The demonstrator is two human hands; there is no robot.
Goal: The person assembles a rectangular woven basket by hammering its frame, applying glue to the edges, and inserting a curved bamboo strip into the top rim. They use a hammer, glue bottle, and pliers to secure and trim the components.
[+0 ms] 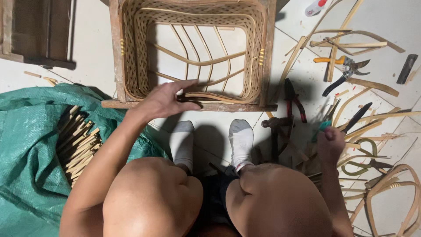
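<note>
Woven rattan basket (193, 52) in wooden frame (116, 57), on tiled floor ahead of socked feet.
Left hand (169, 100): fingers loose, spread, resting on basket's near rim. Right hand (330, 142): fingers clenched around teal-handled tool (322, 128) among pliers (293, 98), shears (346, 66), cane strips.

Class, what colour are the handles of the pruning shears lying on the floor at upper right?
The pruning shears have one orange and one black handle; head view.

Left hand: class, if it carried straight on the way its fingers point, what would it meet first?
The left hand points right along the woven basket's near edge. It would probably first meet the curved cane strips there, which the fingertips seem nearly to touch; depth is unclear.
</note>
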